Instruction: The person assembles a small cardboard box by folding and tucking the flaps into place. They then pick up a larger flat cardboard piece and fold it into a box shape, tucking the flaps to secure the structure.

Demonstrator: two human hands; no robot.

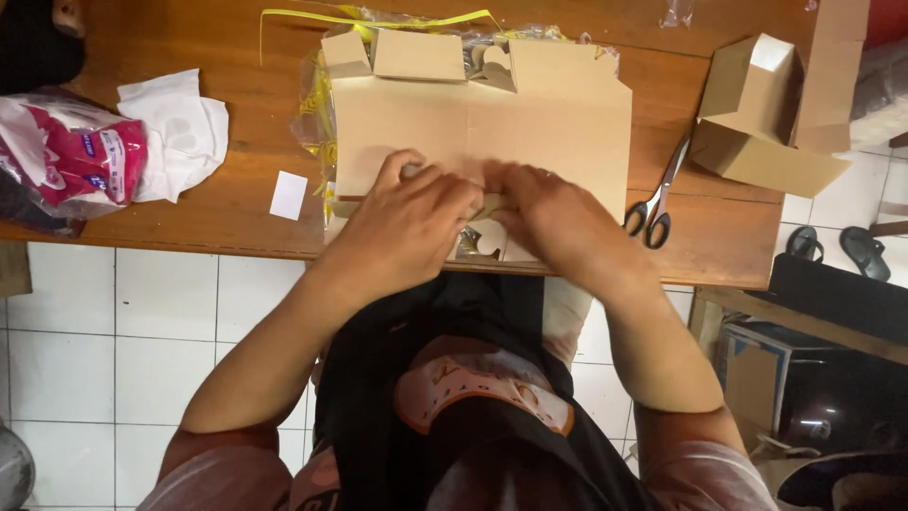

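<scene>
Both hands were pressed on the near edge of a flat cardboard box blank (pixel 482 123) that lay on the wooden table (pixel 236 203): the left hand (pixel 411 222) had its fingers curled down over the fold, and the right hand (pixel 544 213) was bent likewise, the two almost touching. The blank rested on a clear plastic bag with yellow strip (pixel 317 114). Scissors (pixel 657 199) lay just right of the blank, a folded box (pixel 757 114) farther right, and a white slip (pixel 288 195) to the left.
</scene>
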